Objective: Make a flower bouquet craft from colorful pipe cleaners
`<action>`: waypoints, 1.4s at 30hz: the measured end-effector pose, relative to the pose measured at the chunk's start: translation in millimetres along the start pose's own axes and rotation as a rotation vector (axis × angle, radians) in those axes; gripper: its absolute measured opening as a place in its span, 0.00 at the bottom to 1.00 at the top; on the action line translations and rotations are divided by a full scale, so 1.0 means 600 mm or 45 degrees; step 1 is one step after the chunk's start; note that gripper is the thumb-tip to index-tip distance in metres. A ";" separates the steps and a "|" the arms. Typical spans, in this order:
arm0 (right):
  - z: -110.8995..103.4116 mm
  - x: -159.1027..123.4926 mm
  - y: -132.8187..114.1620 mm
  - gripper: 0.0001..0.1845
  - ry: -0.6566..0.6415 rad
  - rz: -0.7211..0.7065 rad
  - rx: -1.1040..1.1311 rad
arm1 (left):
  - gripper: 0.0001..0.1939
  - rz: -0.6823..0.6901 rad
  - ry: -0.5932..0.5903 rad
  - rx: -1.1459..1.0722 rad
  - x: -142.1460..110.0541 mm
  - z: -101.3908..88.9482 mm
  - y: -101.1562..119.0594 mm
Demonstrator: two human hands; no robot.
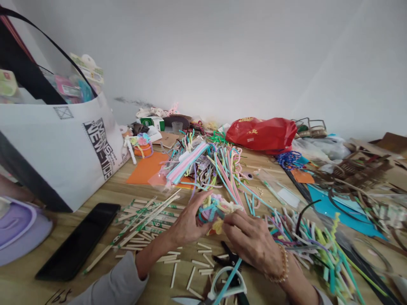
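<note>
A small bundle of pastel pipe cleaners (pixel 212 211), twisted together in blue, pink, yellow and orange, is held up above the table. My left hand (pixel 186 223) is closed round its left side, thumb below and fingers behind. The fingers of my right hand (pixel 251 239) are bent and pinched against its right edge; their tips are partly hidden. From below my right hand a light blue pipe cleaner (pixel 228 280) slants down over white-handled scissors (pixel 244 284); I cannot tell whether the hand grips it. Black-handled cutters (pixel 231 250) lie beneath.
Cut sticks (pixel 190 277) and green-wrapped chopsticks (pixel 143 220) are spread at left, beside a black phone-like slab (pixel 81 237). A white bag (pixel 54 148) stands behind. Pipe cleaners are heaped at the back (pixel 222 165) and right (pixel 318 241), near a red bag (pixel 262 135).
</note>
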State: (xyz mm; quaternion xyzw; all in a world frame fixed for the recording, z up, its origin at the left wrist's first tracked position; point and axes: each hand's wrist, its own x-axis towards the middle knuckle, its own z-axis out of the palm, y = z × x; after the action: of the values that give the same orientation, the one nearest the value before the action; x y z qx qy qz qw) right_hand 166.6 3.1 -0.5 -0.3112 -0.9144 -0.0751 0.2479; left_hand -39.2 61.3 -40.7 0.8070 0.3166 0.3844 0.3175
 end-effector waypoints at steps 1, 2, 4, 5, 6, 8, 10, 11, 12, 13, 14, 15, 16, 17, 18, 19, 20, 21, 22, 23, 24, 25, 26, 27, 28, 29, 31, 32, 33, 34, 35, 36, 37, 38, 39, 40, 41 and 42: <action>0.000 -0.001 0.000 0.11 0.002 -0.003 -0.002 | 0.35 0.002 -0.001 -0.002 0.000 0.000 0.000; 0.001 -0.001 0.000 0.11 0.001 -0.005 -0.002 | 0.35 0.004 -0.001 -0.003 0.000 -0.001 0.000; 0.003 -0.002 0.001 0.10 -0.003 -0.008 0.007 | 0.35 0.005 -0.005 -0.003 0.000 -0.001 0.000; 0.005 -0.002 0.002 0.10 -0.003 -0.009 0.010 | 0.36 0.005 -0.010 -0.003 -0.001 -0.001 -0.001; 0.006 -0.003 0.003 0.10 -0.004 -0.009 0.012 | 0.36 0.005 -0.015 -0.004 -0.001 -0.001 -0.002; 0.009 -0.003 0.005 0.10 -0.004 -0.006 0.009 | 0.38 0.010 -0.020 -0.007 -0.001 0.000 -0.003; 0.010 -0.005 0.006 0.10 -0.008 0.001 0.009 | 0.38 0.016 -0.015 -0.012 -0.002 0.000 -0.002; 0.011 -0.005 0.007 0.10 -0.013 0.007 0.013 | 0.38 0.019 -0.011 -0.015 -0.002 0.000 -0.002; 0.012 -0.006 0.007 0.10 -0.020 0.019 0.020 | 0.38 0.020 -0.008 -0.017 -0.002 0.000 -0.002; 0.012 -0.007 0.007 0.10 -0.024 0.036 0.030 | 0.38 0.019 -0.005 -0.018 -0.002 0.000 -0.001; 0.014 -0.007 0.007 0.10 -0.024 0.057 0.042 | 0.38 0.015 -0.001 -0.018 -0.003 0.000 -0.001; 0.015 -0.008 0.007 0.10 -0.019 0.082 0.055 | 0.38 0.012 0.001 -0.017 -0.003 0.000 -0.001; 0.017 -0.008 0.007 0.10 -0.010 0.114 0.071 | 0.38 0.009 0.001 -0.017 -0.003 0.001 -0.002; 0.019 -0.008 0.007 0.09 0.006 0.147 0.092 | 0.38 0.006 -0.001 -0.016 -0.003 0.001 -0.003; 0.021 -0.009 0.006 0.09 0.032 0.182 0.113 | 0.38 0.005 -0.006 -0.017 -0.003 0.001 -0.003; 0.024 -0.008 0.005 0.09 0.059 0.218 0.134 | 0.39 0.005 -0.012 -0.018 -0.003 0.001 -0.004; 0.026 -0.008 0.005 0.08 0.086 0.252 0.155 | 0.39 0.006 -0.017 -0.020 -0.003 0.001 -0.005; 0.028 -0.008 0.004 0.08 0.112 0.280 0.174 | 0.40 0.008 -0.018 -0.021 -0.003 0.001 -0.005; 0.030 -0.008 0.004 0.07 0.135 0.300 0.191 | 0.40 0.011 -0.016 -0.021 -0.003 0.001 -0.006; 0.032 -0.007 0.004 0.07 0.149 0.311 0.205 | 0.40 0.013 -0.012 -0.019 -0.003 0.001 -0.006; 0.033 -0.007 0.004 0.07 0.157 0.319 0.221 | 0.40 0.014 -0.007 -0.016 -0.003 0.001 -0.006; 0.035 -0.007 0.005 0.07 0.165 0.324 0.241 | 0.40 0.013 -0.006 -0.012 -0.003 0.001 -0.005; 0.036 -0.007 0.005 0.07 0.179 0.330 0.264 | 0.39 0.009 -0.008 -0.011 -0.003 0.001 -0.005; 0.036 -0.006 0.006 0.07 0.197 0.343 0.292 | 0.39 0.004 -0.010 -0.012 -0.003 0.001 -0.005; 0.037 -0.006 0.006 0.07 0.220 0.364 0.322 | 0.39 -0.001 -0.011 -0.014 -0.003 0.001 -0.006; 0.038 -0.006 0.006 0.07 0.250 0.391 0.352 | 0.39 -0.005 -0.013 -0.018 -0.003 0.001 -0.006; 0.038 -0.005 0.006 0.05 0.302 0.464 0.402 | 0.39 -0.003 -0.003 -0.025 -0.003 0.001 -0.006; 0.038 -0.004 0.005 0.05 0.314 0.509 0.422 | 0.39 0.001 0.003 -0.027 -0.003 0.001 -0.006; 0.038 -0.004 0.004 0.04 0.317 0.556 0.439 | 0.40 0.004 0.009 -0.029 -0.003 0.001 -0.006; 0.037 -0.003 0.003 0.03 0.316 0.599 0.456 | 0.39 0.005 0.011 -0.032 -0.003 0.001 -0.006; 0.036 -0.002 0.003 0.04 0.312 0.642 0.474 | 0.39 0.003 0.013 -0.035 -0.003 0.001 -0.006; 0.035 -0.002 0.002 0.04 0.309 0.682 0.495 | 0.39 -0.001 0.013 -0.038 -0.002 0.001 -0.005; 0.035 -0.001 0.002 0.05 0.306 0.716 0.518 | 0.39 -0.007 0.010 -0.041 -0.002 0.000 -0.005; 0.034 0.000 0.001 0.05 0.305 0.746 0.541 | 0.39 -0.010 0.008 -0.046 -0.002 0.000 -0.005; 0.034 0.000 0.001 0.06 0.304 0.771 0.566 | 0.38 -0.013 0.004 -0.051 -0.002 0.000 -0.005; 0.033 0.000 0.001 0.06 0.299 0.792 0.590 | 0.39 -0.014 0.002 -0.057 -0.002 0.000 -0.005; 0.033 0.001 0.001 0.06 0.290 0.806 0.610 | 0.39 -0.015 0.003 -0.061 -0.002 0.000 -0.005; 0.033 0.001 0.001 0.07 0.281 0.812 0.626 | 0.39 -0.015 0.002 -0.063 -0.002 0.000 -0.005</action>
State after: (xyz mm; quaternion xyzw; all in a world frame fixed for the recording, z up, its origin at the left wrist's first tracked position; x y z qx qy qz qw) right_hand 158.7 9.7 -17.5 -0.5003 -0.7309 0.1931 0.4221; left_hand -40.9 62.3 -43.6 0.7967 0.3120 0.3908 0.3395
